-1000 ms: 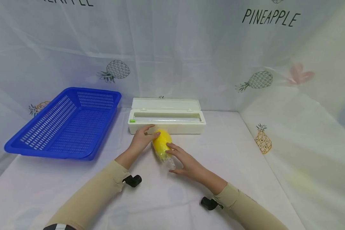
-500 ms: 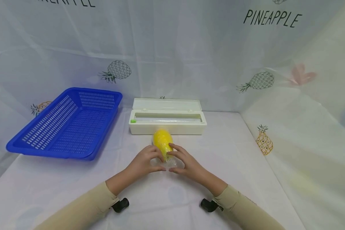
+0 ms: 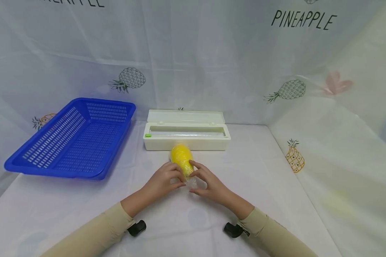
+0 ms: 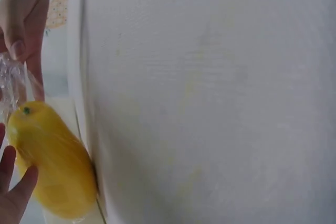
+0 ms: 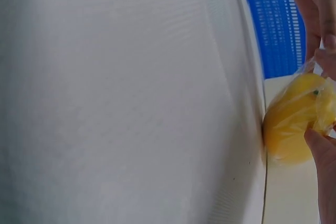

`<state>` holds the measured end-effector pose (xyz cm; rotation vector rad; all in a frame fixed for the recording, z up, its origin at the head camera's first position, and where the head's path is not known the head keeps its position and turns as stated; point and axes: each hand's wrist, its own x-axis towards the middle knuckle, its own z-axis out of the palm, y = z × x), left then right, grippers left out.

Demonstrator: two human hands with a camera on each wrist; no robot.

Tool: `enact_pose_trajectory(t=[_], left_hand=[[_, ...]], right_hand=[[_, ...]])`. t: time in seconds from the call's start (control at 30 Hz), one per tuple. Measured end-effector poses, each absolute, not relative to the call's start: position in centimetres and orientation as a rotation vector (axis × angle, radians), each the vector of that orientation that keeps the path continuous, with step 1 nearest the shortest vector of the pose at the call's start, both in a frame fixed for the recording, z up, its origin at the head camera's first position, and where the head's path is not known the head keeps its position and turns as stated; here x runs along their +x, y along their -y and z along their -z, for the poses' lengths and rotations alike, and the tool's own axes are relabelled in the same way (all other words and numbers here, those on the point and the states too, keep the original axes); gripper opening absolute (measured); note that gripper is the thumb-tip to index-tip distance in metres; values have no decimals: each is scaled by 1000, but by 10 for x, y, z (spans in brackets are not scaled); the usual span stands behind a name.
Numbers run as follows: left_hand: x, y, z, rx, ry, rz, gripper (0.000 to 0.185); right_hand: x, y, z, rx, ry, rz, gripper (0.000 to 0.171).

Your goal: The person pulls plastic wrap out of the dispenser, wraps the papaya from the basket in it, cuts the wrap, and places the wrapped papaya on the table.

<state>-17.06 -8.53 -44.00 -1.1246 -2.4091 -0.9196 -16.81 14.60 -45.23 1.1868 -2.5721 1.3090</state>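
A yellow fruit (image 3: 181, 156), smooth, with a green stem spot in the left wrist view, lies wrapped in clear cling film on the table in front of a white film dispenser (image 3: 187, 144). Loose film (image 3: 191, 183) bunches at its near end. My left hand (image 3: 164, 180) pinches this film between thumb and curled fingers. From the other side, my right hand (image 3: 213, 184) curls round the film, fingertips against the fruit and thumb nearer me. In the right wrist view, film stretches over the fruit (image 5: 291, 124) towards the left hand (image 5: 315, 11). The exact fingertip contact is partly hidden.
The dispenser's lid (image 3: 185, 116) stands raised, showing a film roll (image 3: 186, 134) and a green slider (image 3: 148, 135). A blue slotted basket (image 3: 115, 157) stands at the left. White printed cloth (image 3: 244, 200) covers the table, with matching curtains behind and at the right.
My left hand has come back from the fruit's far end to the bunched film and now pinches it. The right hand has barely moved, and the fruit stays about where it was.
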Motion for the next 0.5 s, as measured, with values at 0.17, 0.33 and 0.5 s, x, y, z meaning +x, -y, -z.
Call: enact_pose_trajectory(t=[0.17, 0.33, 0.5], left_hand=[[-173, 91, 439, -1125, 2446, 1045, 20], [-173, 94, 436, -1088, 2442, 1200, 22], [-174, 94, 430, -993, 2426, 1496, 22]], right_hand=[[-172, -148, 456, 1199, 2450, -1291, 28], [-178, -148, 452, 1249, 2222, -1261, 25], [-170, -142, 428, 1167, 2250, -1291, 16]])
